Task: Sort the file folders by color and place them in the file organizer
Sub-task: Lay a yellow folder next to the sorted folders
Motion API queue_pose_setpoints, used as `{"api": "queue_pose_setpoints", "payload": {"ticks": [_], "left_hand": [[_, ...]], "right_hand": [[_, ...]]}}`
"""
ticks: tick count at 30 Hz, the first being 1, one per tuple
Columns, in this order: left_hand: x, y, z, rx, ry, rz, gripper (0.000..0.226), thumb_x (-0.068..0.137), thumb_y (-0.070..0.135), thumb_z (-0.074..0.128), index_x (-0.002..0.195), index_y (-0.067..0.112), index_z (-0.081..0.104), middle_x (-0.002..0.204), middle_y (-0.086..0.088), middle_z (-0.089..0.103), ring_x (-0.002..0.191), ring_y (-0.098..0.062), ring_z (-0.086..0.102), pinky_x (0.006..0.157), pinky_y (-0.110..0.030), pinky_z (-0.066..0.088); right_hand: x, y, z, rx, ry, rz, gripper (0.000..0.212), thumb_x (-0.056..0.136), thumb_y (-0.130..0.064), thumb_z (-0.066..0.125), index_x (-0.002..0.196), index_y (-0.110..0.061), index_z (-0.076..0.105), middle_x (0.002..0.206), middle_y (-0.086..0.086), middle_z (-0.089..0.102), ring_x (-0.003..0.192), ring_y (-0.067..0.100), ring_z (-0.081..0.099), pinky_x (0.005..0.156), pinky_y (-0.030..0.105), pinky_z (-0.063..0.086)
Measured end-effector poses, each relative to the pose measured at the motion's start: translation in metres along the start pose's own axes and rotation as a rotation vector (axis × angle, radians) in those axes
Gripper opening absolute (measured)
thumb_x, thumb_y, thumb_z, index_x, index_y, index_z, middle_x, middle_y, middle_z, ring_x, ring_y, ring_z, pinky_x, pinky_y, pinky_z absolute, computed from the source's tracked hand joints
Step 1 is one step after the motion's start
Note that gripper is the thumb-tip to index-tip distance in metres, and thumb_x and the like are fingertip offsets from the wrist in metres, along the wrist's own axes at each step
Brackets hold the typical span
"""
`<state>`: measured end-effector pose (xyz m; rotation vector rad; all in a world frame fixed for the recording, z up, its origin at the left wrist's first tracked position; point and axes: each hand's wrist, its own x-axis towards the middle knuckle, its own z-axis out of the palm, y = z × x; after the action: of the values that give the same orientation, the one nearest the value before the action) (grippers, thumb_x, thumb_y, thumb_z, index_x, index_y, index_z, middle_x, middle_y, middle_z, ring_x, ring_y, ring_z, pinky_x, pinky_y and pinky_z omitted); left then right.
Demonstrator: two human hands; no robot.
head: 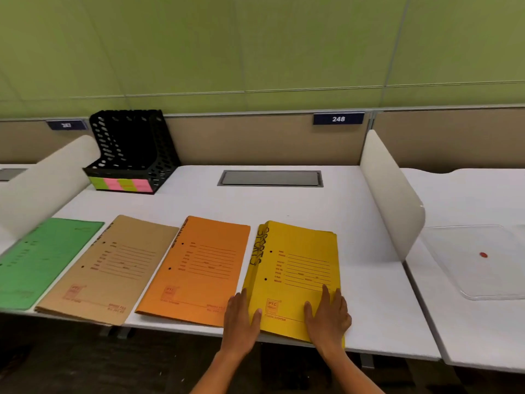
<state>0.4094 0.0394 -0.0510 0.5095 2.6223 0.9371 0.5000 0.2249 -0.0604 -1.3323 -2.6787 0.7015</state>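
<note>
Four piles of folders lie in a row along the desk's front edge: green [42,260], brown [113,268], orange [199,268] and yellow [298,268]. The yellow pile holds several folders. My left hand [241,319] lies against the yellow pile's lower left edge, with the thumb on the top cover. My right hand [326,317] rests flat with straight fingers on the pile's lower right corner. The black perforated file organizer [133,146] stands at the back left, with green and pink labels on its front lip.
The white desk [284,206] has a grey cable hatch [271,178] at the back middle. White dividers stand at the left [42,183] and right [389,191]. A clear plastic sheet [483,260] with a red dot lies on the neighbouring desk to the right.
</note>
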Motion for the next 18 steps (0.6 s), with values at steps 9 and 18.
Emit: {"api": "queue_pose_setpoints", "payload": {"ticks": [9,18], "left_hand": [[-0.022,-0.032,-0.044,0.072,0.078,-0.026,0.070,0.099,0.051,0.034,0.155,0.025,0.000,0.163,-0.001,-0.003,0.149,-0.018,-0.010,0.122,-0.039,0.000],[-0.042,-0.092,-0.110,0.102,0.161,-0.104,0.075,0.096,0.059,0.034,0.154,0.028,-0.003,0.163,-0.001,-0.006,0.149,-0.021,-0.011,0.120,-0.042,-0.002]], "right_hand": [[-0.013,-0.040,0.018,-0.094,0.014,-0.231,0.085,0.084,-0.075,0.018,0.151,-0.024,0.024,0.159,0.011,0.018,0.145,0.035,0.016,0.114,0.055,0.016],[-0.060,-0.130,0.046,-0.163,-0.050,-0.381,0.104,0.066,-0.087,-0.015,0.153,-0.033,0.002,0.161,0.004,-0.007,0.148,0.030,-0.006,0.116,0.053,0.001]]}}
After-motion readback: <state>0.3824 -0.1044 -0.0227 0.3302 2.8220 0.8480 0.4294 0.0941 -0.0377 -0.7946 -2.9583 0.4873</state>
